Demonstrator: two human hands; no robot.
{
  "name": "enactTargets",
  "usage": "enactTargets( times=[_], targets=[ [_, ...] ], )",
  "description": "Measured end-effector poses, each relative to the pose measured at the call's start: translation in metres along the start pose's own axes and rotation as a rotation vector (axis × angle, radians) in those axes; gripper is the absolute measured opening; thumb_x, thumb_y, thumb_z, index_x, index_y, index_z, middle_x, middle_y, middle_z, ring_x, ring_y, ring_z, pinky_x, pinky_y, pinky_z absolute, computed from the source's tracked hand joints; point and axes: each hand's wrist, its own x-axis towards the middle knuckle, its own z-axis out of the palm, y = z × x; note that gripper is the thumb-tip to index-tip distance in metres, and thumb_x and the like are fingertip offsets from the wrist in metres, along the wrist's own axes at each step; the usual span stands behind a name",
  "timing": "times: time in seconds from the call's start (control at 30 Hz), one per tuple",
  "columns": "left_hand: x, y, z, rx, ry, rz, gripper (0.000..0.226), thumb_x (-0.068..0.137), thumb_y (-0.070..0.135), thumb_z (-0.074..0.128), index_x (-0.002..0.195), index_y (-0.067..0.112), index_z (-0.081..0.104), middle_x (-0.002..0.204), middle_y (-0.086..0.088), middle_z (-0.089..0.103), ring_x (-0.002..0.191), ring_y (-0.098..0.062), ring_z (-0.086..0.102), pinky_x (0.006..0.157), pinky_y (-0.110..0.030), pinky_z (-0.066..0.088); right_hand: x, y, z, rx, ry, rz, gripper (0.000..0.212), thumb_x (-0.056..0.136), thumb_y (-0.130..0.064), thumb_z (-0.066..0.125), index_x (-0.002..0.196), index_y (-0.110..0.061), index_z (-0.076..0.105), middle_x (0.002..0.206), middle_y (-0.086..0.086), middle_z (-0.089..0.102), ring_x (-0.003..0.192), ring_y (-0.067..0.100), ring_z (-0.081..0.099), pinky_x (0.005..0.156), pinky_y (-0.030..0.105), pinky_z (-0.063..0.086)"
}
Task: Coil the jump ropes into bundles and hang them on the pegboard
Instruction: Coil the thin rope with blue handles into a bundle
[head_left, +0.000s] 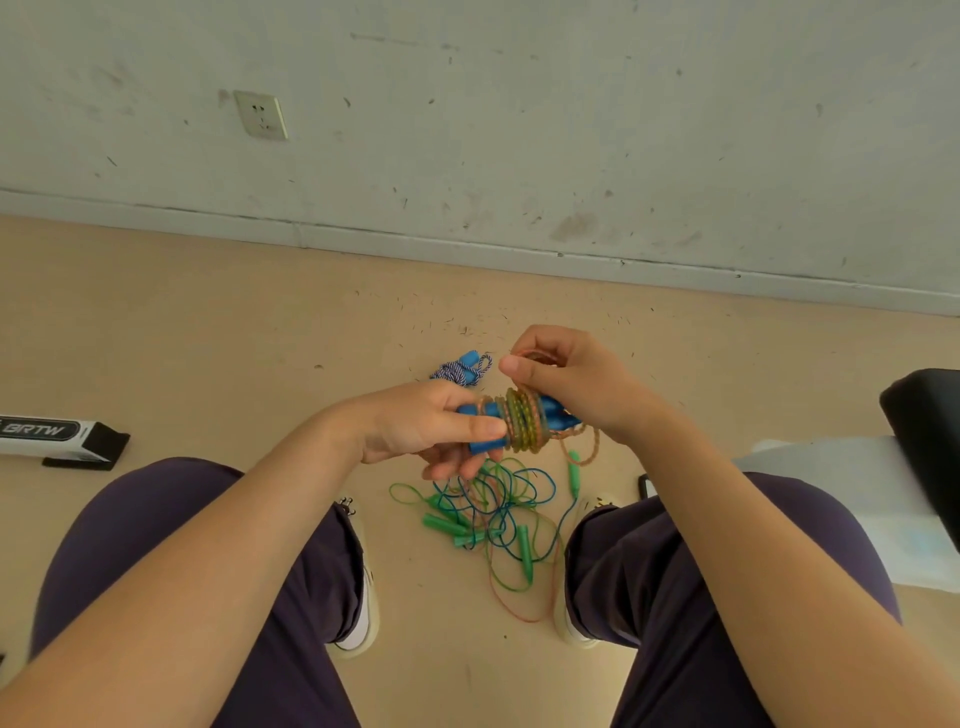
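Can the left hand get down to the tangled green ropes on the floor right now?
Probably not yet: the left hand is gripping the blue handles of the rope being wound. The tangled green ropes lie uncovered between the feet, so the path itself looks free.

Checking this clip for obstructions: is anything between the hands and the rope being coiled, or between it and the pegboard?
Nothing separates them: the left hand grips the blue handles and the right hand pinches the multicoloured rope wound round them. The pegboard is not in view, so the path to it cannot be judged.
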Motion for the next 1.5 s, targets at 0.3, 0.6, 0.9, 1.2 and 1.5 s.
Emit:
enactTargets(
  times=[0.3,0.6,0.9,1.2,1.5],
  targets=[
    [0.007,0.004,0.009,-0.145,0.080,0.003,0.050,0.085,0.041,0.066,0.122,0.008,0.061,0.094,-0.012,0.072,0.071,-0.024,0.068,0.048,-0.022,0.050,-0.002,0.000,0.011,-0.098,0.089,-0.070,0.019,0.088,-0.023,0.073,0.076,-0.013,0.062,0.065,0.002,0.051,0.057,0.006,0.041,0.054,0.017,0.036],
    [0.014,-0.004,0.016,-0.092,0.164,-0.058,0.051,0.076,0.046,0.079,0.116,0.017,0.066,0.090,0.000,0.075,0.068,-0.019,0.068,0.043,-0.021,0.040,0.000,-0.001,0.018,-0.097,0.128,-0.062,0.019,0.091,-0.026,0.069,0.075,-0.019,0.062,0.059,-0.003,0.050,0.052,0.006,0.040,0.050,0.017,0.035],
    [0.011,-0.006,0.015,-0.168,0.097,-0.024,0.030,0.095,0.020,0.066,0.124,0.019,0.061,0.098,0.002,0.071,0.079,-0.019,0.067,0.060,-0.031,0.057,0.000,-0.003,0.016,-0.027,0.106,-0.055,0.018,0.092,-0.020,0.067,0.075,-0.023,0.063,0.051,-0.015,0.052,0.049,0.001,0.044,0.051,0.015,0.038],
    [0.019,-0.008,0.021,0.099,0.356,-0.078,0.026,0.078,0.047,0.080,0.099,0.036,0.069,0.082,0.005,0.070,0.058,-0.007,0.061,0.045,-0.022,0.045,0.000,-0.001,0.018,0.008,0.058,-0.008,0.015,0.087,-0.018,0.073,0.075,-0.011,0.070,0.049,-0.010,0.057,0.045,0.000,0.049,0.048,0.011,0.039],
    [0.015,-0.001,0.017,0.130,0.400,0.050,0.025,0.080,0.032,0.082,0.103,0.037,0.071,0.073,0.013,0.069,0.059,-0.002,0.060,0.046,-0.016,0.042,0.003,0.003,0.013,0.095,0.173,0.056,0.019,0.088,-0.025,0.073,0.077,-0.009,0.072,0.052,-0.003,0.061,0.044,0.003,0.049,0.047,0.012,0.039]
  ],
)
